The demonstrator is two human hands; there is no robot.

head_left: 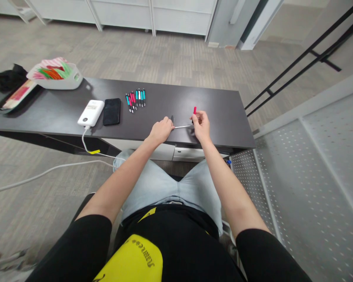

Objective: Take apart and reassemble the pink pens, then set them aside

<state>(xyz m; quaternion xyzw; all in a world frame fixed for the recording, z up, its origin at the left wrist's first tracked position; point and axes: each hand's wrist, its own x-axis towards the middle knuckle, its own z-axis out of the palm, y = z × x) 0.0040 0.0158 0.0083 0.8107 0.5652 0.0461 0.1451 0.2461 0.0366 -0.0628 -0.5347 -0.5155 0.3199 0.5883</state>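
I have the thin pale rod (182, 127) between my left grip (161, 130), pinched on its end, and my right grip (202, 124), holding a red piece (195, 110); pens (133, 100) lie on the surface (170, 98) beyond the left grip.

Head-worn camera, single view; faces forward, steeply down past lap (153, 184) onto nearby desk (223, 113).

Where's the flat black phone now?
Left of centre in the head view, the phone lies on the dark tabletop between the white cabled box and coloured pens.
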